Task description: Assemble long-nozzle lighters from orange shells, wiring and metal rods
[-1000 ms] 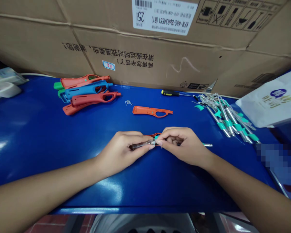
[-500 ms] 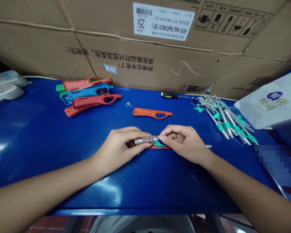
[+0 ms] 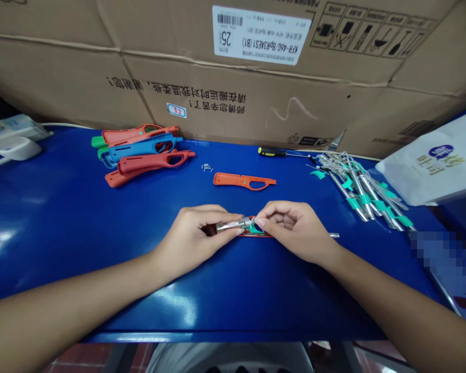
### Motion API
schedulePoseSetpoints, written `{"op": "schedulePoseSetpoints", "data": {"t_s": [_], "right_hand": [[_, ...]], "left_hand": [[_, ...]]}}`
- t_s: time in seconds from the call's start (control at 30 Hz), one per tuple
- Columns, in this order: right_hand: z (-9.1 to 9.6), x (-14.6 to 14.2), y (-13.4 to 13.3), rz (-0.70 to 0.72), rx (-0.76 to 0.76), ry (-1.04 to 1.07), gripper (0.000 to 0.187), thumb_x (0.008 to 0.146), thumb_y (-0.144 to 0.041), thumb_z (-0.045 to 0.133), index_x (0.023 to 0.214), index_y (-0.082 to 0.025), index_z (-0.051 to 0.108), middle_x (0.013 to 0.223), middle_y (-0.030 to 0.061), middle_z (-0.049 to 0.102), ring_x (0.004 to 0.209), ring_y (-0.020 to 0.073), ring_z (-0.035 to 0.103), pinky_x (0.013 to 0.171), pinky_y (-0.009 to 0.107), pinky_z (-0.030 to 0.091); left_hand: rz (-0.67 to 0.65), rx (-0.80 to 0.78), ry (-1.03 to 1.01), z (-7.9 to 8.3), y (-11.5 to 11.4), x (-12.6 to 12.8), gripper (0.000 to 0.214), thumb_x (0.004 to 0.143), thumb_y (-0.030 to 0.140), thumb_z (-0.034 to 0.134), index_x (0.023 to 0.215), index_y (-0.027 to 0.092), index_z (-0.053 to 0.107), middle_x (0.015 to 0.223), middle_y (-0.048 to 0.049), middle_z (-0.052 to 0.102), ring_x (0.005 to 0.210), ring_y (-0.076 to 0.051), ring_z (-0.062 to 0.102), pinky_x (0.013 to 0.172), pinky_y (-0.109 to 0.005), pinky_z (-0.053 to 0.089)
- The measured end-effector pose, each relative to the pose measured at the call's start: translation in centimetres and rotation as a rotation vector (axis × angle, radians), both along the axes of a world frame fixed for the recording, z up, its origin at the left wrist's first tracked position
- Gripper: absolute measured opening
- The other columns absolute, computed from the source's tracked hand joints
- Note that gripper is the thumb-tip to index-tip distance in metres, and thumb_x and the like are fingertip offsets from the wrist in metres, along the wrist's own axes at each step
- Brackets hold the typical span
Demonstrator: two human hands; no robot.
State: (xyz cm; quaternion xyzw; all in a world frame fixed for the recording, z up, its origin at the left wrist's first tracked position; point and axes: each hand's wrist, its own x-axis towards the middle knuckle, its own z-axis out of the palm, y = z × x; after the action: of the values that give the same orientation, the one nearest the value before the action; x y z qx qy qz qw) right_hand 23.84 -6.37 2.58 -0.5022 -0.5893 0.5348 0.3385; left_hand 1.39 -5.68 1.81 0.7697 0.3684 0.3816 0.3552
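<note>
My left hand (image 3: 198, 228) pinches a clear lighter fuel tank (image 3: 231, 224) between thumb and fingers, tilted slightly up to the right. At the tank's right end, my right hand (image 3: 291, 223) has thumb and forefinger pressed together on something small and pale, too small to make out. Under both hands lies a red lighter casing half (image 3: 252, 235), partly hidden. A green trigger (image 3: 255, 228) shows inside it. A metal tube tip (image 3: 334, 235) sticks out past my right hand. Beyond the hands rests an orange casing half (image 3: 233, 179), its inner side facing up.
Red, blue and green casing halves (image 3: 147, 165) are stacked at the back left. Small screws (image 3: 206, 168) lie beside them. A screwdriver (image 3: 272, 152) and several metal lighter tubes (image 3: 367, 194) with green parts are at the right, near a white bag (image 3: 431, 160). A cardboard box (image 3: 171, 57) stands behind.
The fuel tank has turned slightly in my left hand, its right end still at my right fingertips. Both hands stay almost in place.
</note>
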Motion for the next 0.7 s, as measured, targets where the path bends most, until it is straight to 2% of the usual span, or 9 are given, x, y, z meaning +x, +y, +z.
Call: {"op": "schedulePoseSetpoints", "data": {"t_s": [0.4,0.63,0.7], "right_hand": [[-0.06,-0.25,-0.23,-0.016,0.029,-0.09,0.02,0.082,-0.037,0.073,0.079,-0.017,0.071,0.074,0.0046,0.069,0.06,0.0121,0.057,0.051,0.025,0.042],[-0.27,-0.39,0.06,-0.039,0.027,0.038,0.021,0.08,-0.036,0.076,0.08,-0.017,0.068,0.065,-0.0003,0.065,0.049,0.0069,0.048,0.045,0.022,0.038],[-0.41,-0.39,0.13,-0.054,0.036,0.07,0.023,0.08,-0.038,0.077,0.08,-0.017,0.068,0.068,0.0005,0.067,0.052,0.0079,0.052,0.048,0.022,0.042]], "left_hand": [[0.001,-0.03,0.012,-0.01,0.0,0.13,0.015,0.085,0.02,0.078,0.099,0.017,0.082,0.081,-0.0032,0.077,0.058,-0.009,0.061,0.051,-0.019,0.046],[0.012,-0.083,0.05,0.14,0.12,-0.08,0.016,0.087,0.025,0.076,0.1,0.018,0.081,0.086,-0.0044,0.079,0.062,-0.01,0.064,0.055,-0.02,0.047],[0.022,-0.113,0.049,0.14,0.14,-0.13,0.016,0.088,0.026,0.075,0.1,0.017,0.081,0.088,-0.0048,0.079,0.064,-0.011,0.065,0.056,-0.02,0.047]]}}
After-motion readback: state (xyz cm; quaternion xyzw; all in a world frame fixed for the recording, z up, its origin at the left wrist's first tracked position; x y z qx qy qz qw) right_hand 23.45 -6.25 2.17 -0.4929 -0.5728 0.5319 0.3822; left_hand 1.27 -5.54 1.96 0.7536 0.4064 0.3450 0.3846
